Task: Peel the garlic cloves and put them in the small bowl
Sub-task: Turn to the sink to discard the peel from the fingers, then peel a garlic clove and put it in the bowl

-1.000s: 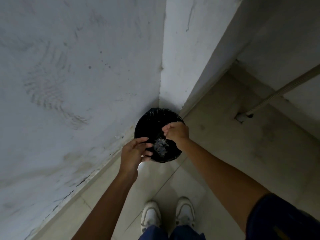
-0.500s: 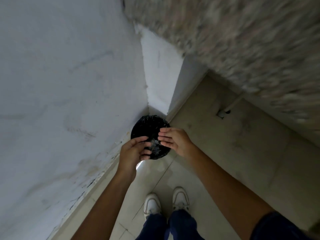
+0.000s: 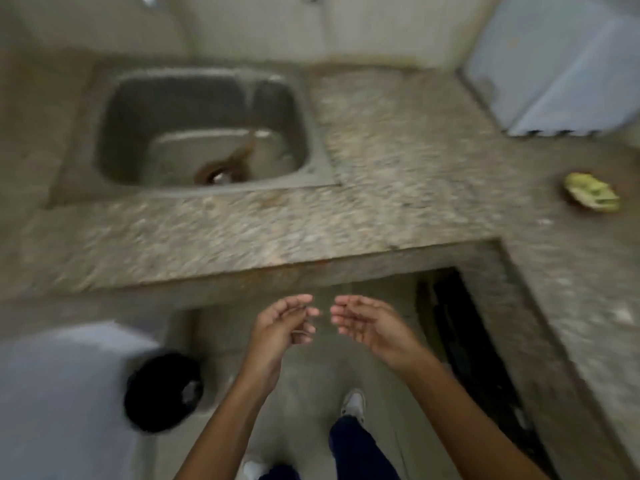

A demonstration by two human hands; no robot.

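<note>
Counter edge (image 3: 242,271) ahead, bin (image 3: 156,396) left.

— What do I have around the sink (image 3: 204,133)?

— I see speckled stone counter (image 3: 398,140) all round it. Well to its right lies a crumpled yellow thing (image 3: 593,192), too blurred for me to name.

— And lower down?

— Below the sink, on the floor (image 3: 304,382), I make out a black bin (image 3: 156,393) with pale scraps inside, beside a white wall (image 3: 62,393).
</note>
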